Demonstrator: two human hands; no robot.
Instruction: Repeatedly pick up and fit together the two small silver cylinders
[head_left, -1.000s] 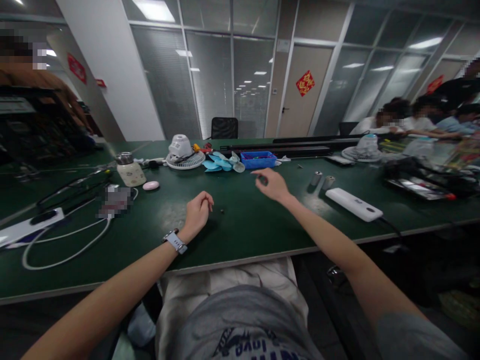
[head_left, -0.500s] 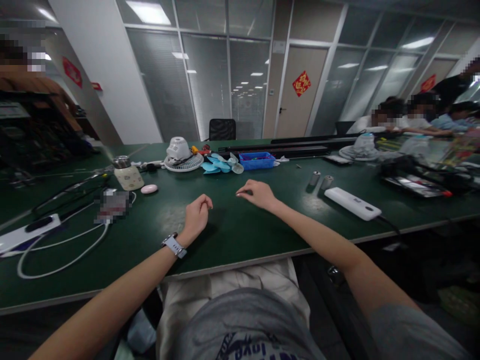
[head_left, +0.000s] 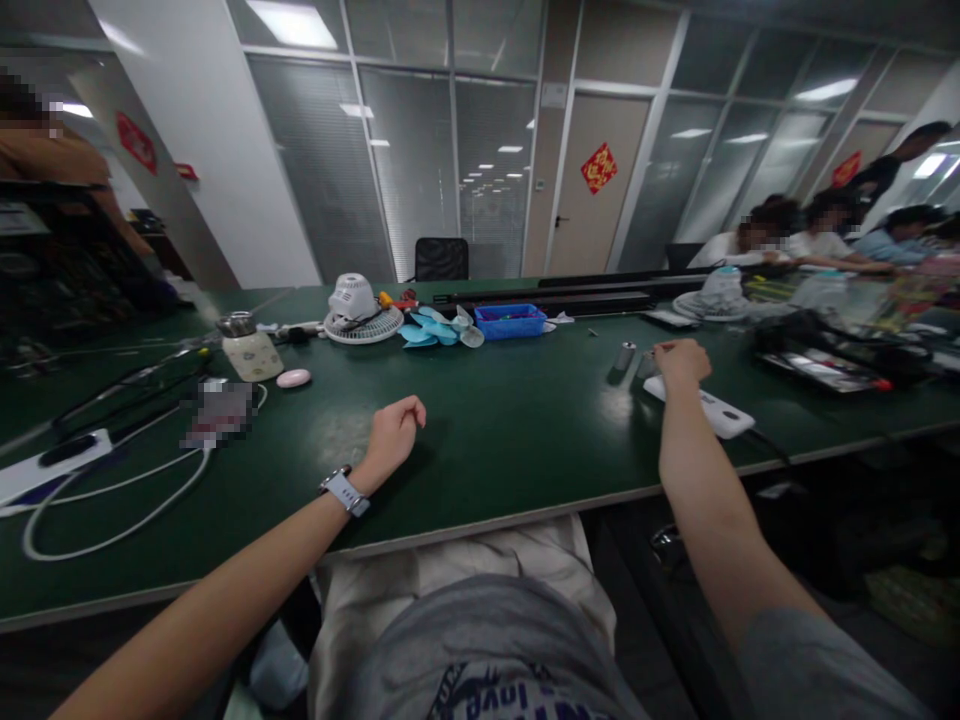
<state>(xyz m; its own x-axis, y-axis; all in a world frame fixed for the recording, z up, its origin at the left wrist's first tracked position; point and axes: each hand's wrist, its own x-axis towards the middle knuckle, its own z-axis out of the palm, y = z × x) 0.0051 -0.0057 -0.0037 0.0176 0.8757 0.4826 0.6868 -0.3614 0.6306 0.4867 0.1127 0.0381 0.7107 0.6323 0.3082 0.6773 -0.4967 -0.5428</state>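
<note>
While the left hand (head_left: 394, 435) rests empty and loosely curled on the dark green workbench (head_left: 487, 440), a white-strapped smartwatch (head_left: 343, 492) on its wrist, the right hand (head_left: 681, 362) sits bunched over the left end of a white rectangular power bank (head_left: 720, 415), though whether it pinches anything cannot be told. Two small metal cylinders (head_left: 624, 356) stand just beside that hand, while a blue plastic tray (head_left: 510, 322) and a white desk fan (head_left: 352, 310) sit well apart near the far edge.
</note>
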